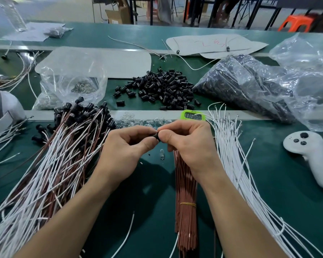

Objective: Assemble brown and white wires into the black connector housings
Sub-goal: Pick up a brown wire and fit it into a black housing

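Note:
My left hand (125,146) and my right hand (188,140) meet at the table's middle, both pinching one small black connector housing (155,136) between their fingertips. A bundle of brown wires (186,202) tied with a yellow band lies under my right wrist. Loose white wires (237,164) fan out to the right. A heap of finished brown and white wires with black housings (63,151) lies to the left. Loose black housings (162,88) are piled behind my hands.
A green timer (193,115) stands just behind my hands, next to small clear bulbs (136,121). A white controller (311,155) lies at the right. Clear bags hold small parts at the back left (71,84) and black housings at the back right (246,84).

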Motion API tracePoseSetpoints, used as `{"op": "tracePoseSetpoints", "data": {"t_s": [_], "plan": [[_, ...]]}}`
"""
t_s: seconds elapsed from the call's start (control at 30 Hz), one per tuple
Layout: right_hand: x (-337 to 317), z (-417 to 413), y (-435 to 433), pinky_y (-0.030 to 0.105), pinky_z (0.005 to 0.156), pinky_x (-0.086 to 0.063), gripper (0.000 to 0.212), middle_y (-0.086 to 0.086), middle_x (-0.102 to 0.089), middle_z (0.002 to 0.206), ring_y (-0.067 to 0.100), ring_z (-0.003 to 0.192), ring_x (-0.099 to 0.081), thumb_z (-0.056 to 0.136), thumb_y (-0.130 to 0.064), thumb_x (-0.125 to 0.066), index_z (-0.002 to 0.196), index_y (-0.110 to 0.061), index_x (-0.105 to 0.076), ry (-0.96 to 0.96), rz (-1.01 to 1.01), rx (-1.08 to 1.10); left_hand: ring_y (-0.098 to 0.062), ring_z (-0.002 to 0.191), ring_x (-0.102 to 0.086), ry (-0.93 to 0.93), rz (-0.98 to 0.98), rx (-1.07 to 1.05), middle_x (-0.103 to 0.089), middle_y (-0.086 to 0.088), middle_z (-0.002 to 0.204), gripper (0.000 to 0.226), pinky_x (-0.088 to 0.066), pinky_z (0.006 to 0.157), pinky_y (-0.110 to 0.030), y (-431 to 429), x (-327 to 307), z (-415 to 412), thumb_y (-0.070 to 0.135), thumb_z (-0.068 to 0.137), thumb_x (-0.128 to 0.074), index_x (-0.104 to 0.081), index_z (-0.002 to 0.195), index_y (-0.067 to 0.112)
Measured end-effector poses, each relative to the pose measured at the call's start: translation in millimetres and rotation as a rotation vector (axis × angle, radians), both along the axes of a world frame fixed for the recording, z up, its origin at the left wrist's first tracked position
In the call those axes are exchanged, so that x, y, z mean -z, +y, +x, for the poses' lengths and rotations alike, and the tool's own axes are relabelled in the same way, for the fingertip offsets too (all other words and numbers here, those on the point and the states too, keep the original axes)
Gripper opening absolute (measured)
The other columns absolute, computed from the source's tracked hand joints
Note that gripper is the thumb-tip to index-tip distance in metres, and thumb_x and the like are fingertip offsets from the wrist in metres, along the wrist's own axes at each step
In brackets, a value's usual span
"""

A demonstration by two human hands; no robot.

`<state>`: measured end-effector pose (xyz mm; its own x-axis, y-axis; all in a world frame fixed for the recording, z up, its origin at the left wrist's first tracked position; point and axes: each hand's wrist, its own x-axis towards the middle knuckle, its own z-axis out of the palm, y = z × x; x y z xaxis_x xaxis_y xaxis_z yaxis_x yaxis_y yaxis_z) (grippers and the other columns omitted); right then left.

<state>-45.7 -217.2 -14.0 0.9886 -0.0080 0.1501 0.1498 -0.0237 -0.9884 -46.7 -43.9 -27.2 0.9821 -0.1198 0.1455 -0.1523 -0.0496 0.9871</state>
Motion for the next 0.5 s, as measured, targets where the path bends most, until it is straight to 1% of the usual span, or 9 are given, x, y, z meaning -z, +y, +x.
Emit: {"op": "tracePoseSetpoints", "data": {"t_s": [0.07,0.1,0.13,0.17,0.23,0.33,0.43,0.5], "plan": [[-3,-1,0,0.022,0.053,-0.048,0.005,0.006,-0.074,0.068,0.012,0.051,-0.059,0.077,-0.01,-0.084,0.08,-0.014,-0.082,0.034,0.176,-0.063,-0.009,0.068,-0.06,0.05,-0.103,0.107,-0.076,-0.002,0.082,0.014,-0.046,0.064,-0.016,2,-2,0,0.013,0.083,-0.074,-0.082,0.093,0.019],[-5,-1,-1,0.023,0.053,-0.046,0.007,0.007,-0.072,0.068,0.013,0.05,-0.056,0.075,-0.018,-0.085,0.081,-0.013,-0.082,0.064,0.273,-0.082,-0.012,0.07,-0.053,0.094,-0.184,0.182,-0.074,-0.004,0.083,0.014,-0.042,0.064,-0.017,4,-3,1,0.016,0.083,-0.076,-0.081,0.095,0.016],[-7,-1,-3,0.023,0.054,-0.045,0.016,0.007,-0.071,0.068,0.013,0.05,-0.055,0.073,-0.026,-0.086,0.081,-0.013,-0.082,0.089,0.346,-0.087,-0.014,0.074,-0.049,0.133,-0.262,0.261,-0.073,-0.005,0.085,0.016,-0.04,0.065,-0.017,6,-4,1,0.021,0.082,-0.079,-0.08,0.096,0.015],[-8,0,-5,0.024,0.055,-0.044,0.024,0.007,-0.07,0.069,0.014,0.051,-0.054,0.072,-0.034,-0.087,0.08,-0.012,-0.081,0.106,0.379,-0.082,-0.014,0.075,-0.048,0.156,-0.322,0.338,-0.073,-0.004,0.087,0.02,-0.04,0.067,-0.017,8,-5,2,0.028,0.081,-0.081,-0.08,0.097,0.016],[-9,0,-6,0.027,0.056,-0.042,0.031,0.008,-0.069,0.069,0.016,0.051,-0.053,0.069,-0.04,-0.083,0.079,-0.011,-0.079,0.122,0.36,-0.045,-0.009,0.073,-0.048,0.17,-0.389,0.46,-0.072,-0.001,0.087,0.026,-0.04,0.067,-0.017,12,-7,2,0.038,0.08,-0.082,-0.078,0.096,0.017],[-7,-1,-3,0.031,0.058,-0.039,0.034,0.011,-0.068,0.069,0.019,0.052,-0.052,0.071,-0.038,-0.08,0.08,-0.006,-0.077,0.133,0.307,-0.019,-0.008,0.069,-0.044,0.182,-0.384,0.5,-0.071,0.001,0.085,0.031,-0.037,0.065,-0.018,13,-6,1,0.042,0.077,-0.084,-0.078,0.095,0.018],[-5,0,0,0.033,0.057,-0.04,0.036,0.013,-0.068,0.069,0.02,0.051,-0.052,0.078,-0.03,-0.085,0.081,0.004,-0.074,0.13,0.258,-0.012,-0.006,0.068,-0.047,0.205,-0.383,0.492,-0.071,0.001,0.084,0.031,-0.038,0.066,-0.016,11,-6,0,0.04,0.076,-0.084,-0.079,0.095,0.015],[-5,0,0,0.034,0.057,-0.041,0.035,0.013,-0.068,0.069,0.02,0.052,-0.053,0.08,-0.026,-0.079,0.081,0.008,-0.072,0.129,0.252,-0.007,-0.001,0.074,-0.058,0.183,-0.404,0.539,-0.073,0.005,0.087,0.024,-0.043,0.072,-0.011,10,-8,-2,0.032,0.082,-0.079,-0.079,0.097,0.014]]}}
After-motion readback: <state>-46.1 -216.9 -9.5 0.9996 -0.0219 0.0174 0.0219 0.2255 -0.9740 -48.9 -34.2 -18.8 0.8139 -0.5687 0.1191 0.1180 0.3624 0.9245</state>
